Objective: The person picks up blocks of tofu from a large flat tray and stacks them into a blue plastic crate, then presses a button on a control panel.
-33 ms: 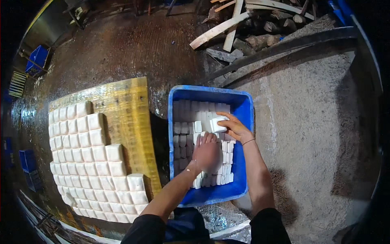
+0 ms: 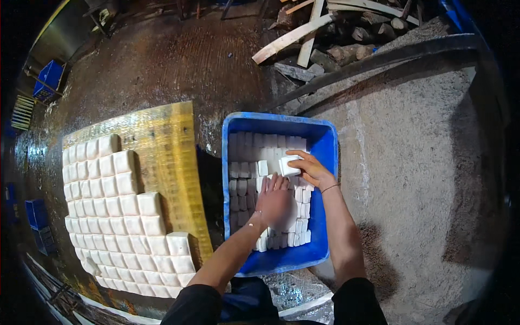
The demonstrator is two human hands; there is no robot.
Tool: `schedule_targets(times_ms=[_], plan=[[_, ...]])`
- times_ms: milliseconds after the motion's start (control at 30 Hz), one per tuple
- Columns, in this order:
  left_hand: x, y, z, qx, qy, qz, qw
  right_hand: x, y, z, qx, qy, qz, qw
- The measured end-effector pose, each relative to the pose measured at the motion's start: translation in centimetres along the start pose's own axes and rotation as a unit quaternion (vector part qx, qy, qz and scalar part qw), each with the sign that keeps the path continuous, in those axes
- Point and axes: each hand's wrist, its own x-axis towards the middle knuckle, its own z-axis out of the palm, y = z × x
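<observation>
Apparently packing the tub (image 2: pixel 320 230), the right hand (image 2: pixel 313 169) pinches a white block (image 2: pixel 289 167), likely needing snug placement; left hand (image 2: pixel 273 201), grip unclear.

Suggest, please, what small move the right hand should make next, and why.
Probably lower the white block toward the packed rows: the right hand grips it over the blue tub, where similar pieces sit side by side.

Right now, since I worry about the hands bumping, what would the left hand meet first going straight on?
Probably the white block held in the right hand, just ahead of the left hand; depth is unclear, so the left might pass beneath.
</observation>
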Motion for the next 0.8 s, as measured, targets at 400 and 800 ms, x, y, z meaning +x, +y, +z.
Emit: schedule_targets(times_ms=[400, 800], plan=[[0.2, 1.0, 2.5, 0.036, -0.106, 0.014, 0.994, 6.0, 6.8, 2.7, -0.438, 0.251, -0.026, 0.863], [-8.3, 5.9, -11.6, -0.278, 0.043, -0.053, 0.958, 5.3, 5.0, -1.7, -0.427, 0.317, -0.081, 0.843]])
